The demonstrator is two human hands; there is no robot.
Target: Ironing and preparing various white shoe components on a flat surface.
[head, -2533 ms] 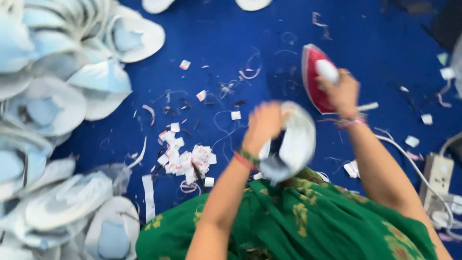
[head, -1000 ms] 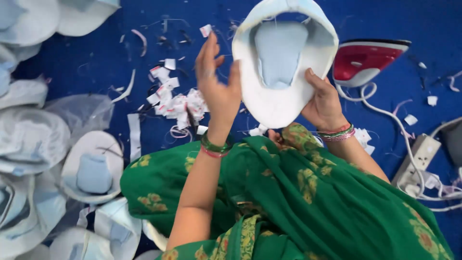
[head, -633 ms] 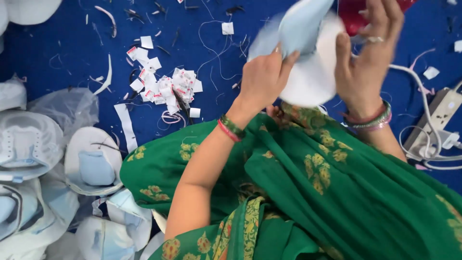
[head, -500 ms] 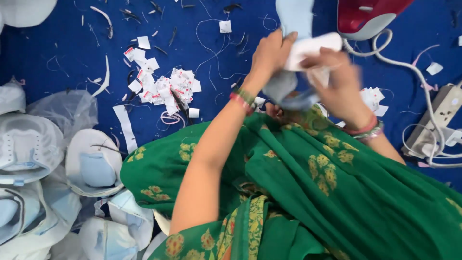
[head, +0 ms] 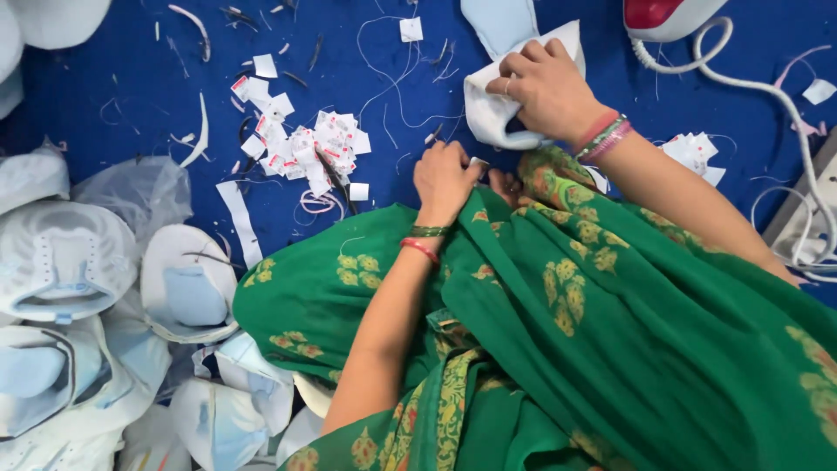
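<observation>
so, only the head view here. the right hand [head: 547, 87] is clamped down on a folded white fabric piece [head: 501, 109], fingers curled over the top, pressing it flat against the blue mat [head: 105, 87], i'd guess so the fold stays put. a pale blue insert [head: 499, 24] pokes out above it. the left hand [head: 445, 174] sits just below, at the lap's edge, fingers bent, seemingly pinching a tiny white scrap; can't tell for sure. the red and white iron [head: 667, 16] is parked just beside, upper right, cord [head: 767, 87] trailing away. paper tags [head: 301, 144] lie scattered left of the hands, and a pile of white shaped pieces [head: 78, 288] is stacked at the left, handy to reach.
</observation>
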